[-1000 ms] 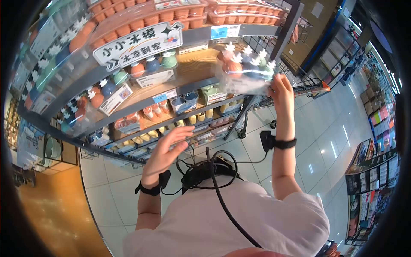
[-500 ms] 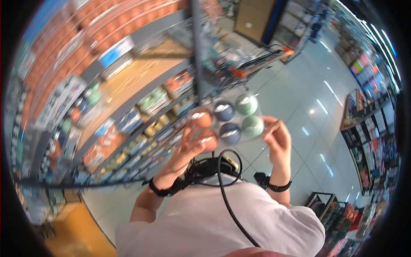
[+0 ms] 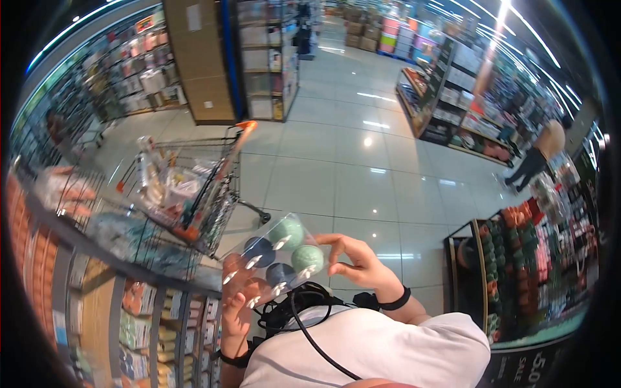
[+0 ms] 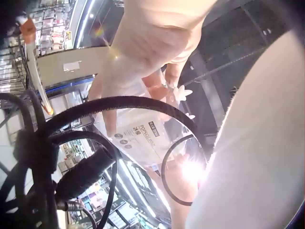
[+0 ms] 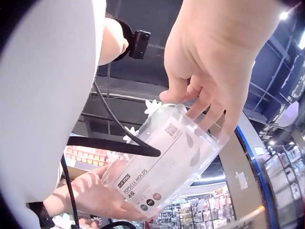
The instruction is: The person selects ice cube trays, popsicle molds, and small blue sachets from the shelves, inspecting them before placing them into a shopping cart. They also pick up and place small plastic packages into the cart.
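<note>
A clear plastic box of popsicle molds (image 3: 280, 274) is held up in front of the chest, tilted, with round orange, dark blue and green molds and white star-shaped handles inside. My left hand (image 3: 235, 318) grips its orange end, thumb on the near side. At the green end my right hand (image 3: 359, 262) holds the box with curled fingers and thumb. In the right wrist view, the white printed label (image 5: 157, 169) reads "POPSICLE MOLDS". From the left wrist, the left hand (image 4: 152, 47) appears over the box's end, its fingers along the side.
A wire shopping cart (image 3: 187, 187) with goods in it stands beyond the box. Store shelves (image 3: 139, 330) run along the lower left. A rack of dark green and orange goods (image 3: 511, 258) is at right. Black cables (image 3: 297, 307) hang at my chest.
My right hand has brought the box from the shelf to my chest, and my left hand has taken its other end. My body has turned right, away from the shelf, toward cart and aisle.
</note>
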Tool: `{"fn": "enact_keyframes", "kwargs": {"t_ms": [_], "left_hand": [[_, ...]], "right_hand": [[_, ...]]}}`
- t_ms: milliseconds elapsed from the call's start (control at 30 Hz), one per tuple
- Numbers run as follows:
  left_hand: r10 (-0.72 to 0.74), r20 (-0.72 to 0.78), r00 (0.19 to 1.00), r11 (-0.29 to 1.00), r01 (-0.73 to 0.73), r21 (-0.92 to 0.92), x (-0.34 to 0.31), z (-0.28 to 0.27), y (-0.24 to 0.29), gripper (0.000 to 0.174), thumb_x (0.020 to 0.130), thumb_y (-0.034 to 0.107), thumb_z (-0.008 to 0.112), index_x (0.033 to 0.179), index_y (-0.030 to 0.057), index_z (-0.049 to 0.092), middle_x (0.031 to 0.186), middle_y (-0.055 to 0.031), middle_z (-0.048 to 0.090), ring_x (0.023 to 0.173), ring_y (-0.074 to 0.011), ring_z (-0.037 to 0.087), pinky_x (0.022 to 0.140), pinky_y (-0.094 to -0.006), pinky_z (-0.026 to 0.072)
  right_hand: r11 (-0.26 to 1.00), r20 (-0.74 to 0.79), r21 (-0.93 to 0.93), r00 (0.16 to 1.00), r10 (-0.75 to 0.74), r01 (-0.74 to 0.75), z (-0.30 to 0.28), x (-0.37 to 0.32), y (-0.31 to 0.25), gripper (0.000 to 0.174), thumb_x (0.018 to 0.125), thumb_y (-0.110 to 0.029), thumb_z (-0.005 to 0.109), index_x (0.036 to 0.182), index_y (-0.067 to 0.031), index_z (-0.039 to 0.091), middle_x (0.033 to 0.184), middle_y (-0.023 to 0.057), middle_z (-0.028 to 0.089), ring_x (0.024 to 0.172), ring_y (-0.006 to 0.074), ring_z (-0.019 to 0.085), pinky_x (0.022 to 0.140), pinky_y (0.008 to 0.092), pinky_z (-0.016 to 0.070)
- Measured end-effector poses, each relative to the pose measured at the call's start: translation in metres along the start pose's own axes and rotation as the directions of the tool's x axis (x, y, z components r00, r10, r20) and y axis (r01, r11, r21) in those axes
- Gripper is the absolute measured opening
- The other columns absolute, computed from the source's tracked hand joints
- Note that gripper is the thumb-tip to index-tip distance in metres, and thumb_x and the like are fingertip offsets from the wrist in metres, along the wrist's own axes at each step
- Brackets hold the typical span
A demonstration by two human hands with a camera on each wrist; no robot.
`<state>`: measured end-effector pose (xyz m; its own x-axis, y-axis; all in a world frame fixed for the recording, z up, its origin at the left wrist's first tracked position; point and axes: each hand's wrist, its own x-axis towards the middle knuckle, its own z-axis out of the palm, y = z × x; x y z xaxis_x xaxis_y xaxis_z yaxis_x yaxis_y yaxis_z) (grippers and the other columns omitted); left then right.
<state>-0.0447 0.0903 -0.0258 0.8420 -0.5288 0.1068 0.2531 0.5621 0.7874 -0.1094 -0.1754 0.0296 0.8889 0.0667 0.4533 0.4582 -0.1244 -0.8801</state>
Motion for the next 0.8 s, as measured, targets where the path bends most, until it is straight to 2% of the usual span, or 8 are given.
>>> {"fn": "enact_keyframes", "kwargs": {"t_ms": [33, 133, 167, 267, 400, 567, 700, 800], "left_hand": [[-0.022, -0.012, 1.000, 0.999, 0.023, 0.029, 0.011, 0.005, -0.001, 0.062, 0.084, 0.026, 0.059, 0.133, 0.0008, 0.032, 0.113, -0.0089, 0.052, 0.094, -0.0203, 0.053, 0.085, -0.0332, 0.0404], [-0.054, -0.034, 0.998, 0.998, 0.052, -0.038, 0.044, 0.011, -0.007, 0.058, 0.079, 0.021, 0.061, 0.128, 0.0029, 0.037, 0.101, -0.0058, 0.055, 0.075, -0.0142, 0.050, 0.070, -0.0280, 0.0406], [-0.062, -0.090, 0.994, 0.998, 0.060, -0.026, 0.056, 0.017, -0.006, 0.063, 0.075, 0.022, 0.066, 0.128, 0.0045, 0.037, 0.097, -0.0065, 0.056, 0.072, -0.0126, 0.048, 0.064, -0.0263, 0.0404], [-0.081, -0.095, 0.992, 0.996, 0.085, 0.040, 0.084, -0.005, -0.016, 0.067, 0.073, 0.021, 0.068, 0.129, 0.0061, 0.035, 0.091, -0.0068, 0.057, 0.071, -0.0135, 0.050, 0.062, -0.0263, 0.0411], [-0.068, -0.025, 0.997, 0.991, 0.070, 0.115, 0.127, -0.024, -0.012, 0.058, 0.073, 0.019, 0.068, 0.120, 0.0044, 0.039, 0.084, -0.0092, 0.057, 0.071, -0.0185, 0.058, 0.067, -0.0303, 0.0463], [0.023, -0.148, 0.989, 0.959, 0.020, 0.282, 0.184, -0.042, 0.007, 0.063, 0.073, 0.020, 0.070, 0.120, 0.0016, 0.034, 0.099, -0.0104, 0.053, 0.078, -0.0196, 0.058, 0.070, -0.0314, 0.0489], [0.135, -0.227, 0.965, 0.857, 0.001, 0.516, 0.217, -0.063, 0.021, 0.082, 0.069, 0.025, 0.075, 0.129, 0.0017, 0.024, 0.116, -0.0113, 0.044, 0.096, -0.0193, 0.054, 0.076, -0.0320, 0.0492], [0.241, -0.275, 0.931, 0.799, -0.029, 0.600, 0.232, -0.067, 0.031, 0.097, 0.067, 0.030, 0.078, 0.136, 0.0030, 0.017, 0.121, -0.0111, 0.040, 0.109, -0.0207, 0.047, 0.087, -0.0346, 0.0459]], "right_hand": [[1.000, -0.008, 0.012, 1.000, 0.021, -0.021, -0.006, 0.004, -0.001, 0.021, 0.080, -0.019, 0.067, 0.082, -0.0059, 0.051, 0.120, 0.0189, 0.055, 0.116, 0.0305, 0.050, 0.098, 0.0449, 0.0350], [0.998, -0.037, 0.036, 0.998, 0.048, -0.047, -0.020, 0.015, 0.010, 0.019, 0.081, -0.018, 0.067, 0.082, -0.0063, 0.051, 0.120, 0.0187, 0.056, 0.116, 0.0308, 0.050, 0.103, 0.0463, 0.0291], [0.998, -0.037, 0.046, 0.998, 0.055, -0.054, -0.024, 0.020, 0.014, 0.018, 0.082, -0.014, 0.065, 0.087, -0.0068, 0.050, 0.121, 0.0181, 0.055, 0.118, 0.0296, 0.049, 0.107, 0.0466, 0.0223], [0.996, -0.074, -0.051, 0.995, 0.072, -0.076, -0.032, 0.039, 0.028, 0.024, 0.085, -0.014, 0.062, 0.102, -0.0033, 0.050, 0.123, 0.0168, 0.051, 0.116, 0.0247, 0.048, 0.095, 0.0366, 0.0372], [0.982, -0.093, 0.115, 0.983, 0.159, -0.148, -0.037, 0.074, 0.060, 0.042, 0.086, -0.008, 0.060, 0.123, -0.0056, 0.041, 0.127, 0.0139, 0.046, 0.123, 0.0230, 0.041, 0.101, 0.0396, 0.0329], [0.880, -0.027, 0.389, 0.952, 0.306, -0.272, -0.045, 0.149, 0.089, 0.054, 0.081, -0.002, 0.064, 0.128, -0.0045, 0.037, 0.123, 0.0096, 0.045, 0.123, 0.0219, 0.038, 0.102, 0.0389, 0.0324], [0.833, 0.058, 0.424, 0.928, 0.367, -0.356, -0.043, 0.213, 0.123, 0.055, 0.078, 0.000, 0.065, 0.126, -0.0050, 0.038, 0.113, 0.0070, 0.048, 0.111, 0.0177, 0.045, 0.093, 0.0323, 0.0407], [0.800, 0.107, 0.433, 0.905, 0.411, -0.415, -0.037, 0.250, 0.155, 0.053, 0.076, 0.003, 0.065, 0.121, -0.0060, 0.041, 0.107, 0.0048, 0.051, 0.104, 0.0148, 0.047, 0.085, 0.0291, 0.0438]]}}
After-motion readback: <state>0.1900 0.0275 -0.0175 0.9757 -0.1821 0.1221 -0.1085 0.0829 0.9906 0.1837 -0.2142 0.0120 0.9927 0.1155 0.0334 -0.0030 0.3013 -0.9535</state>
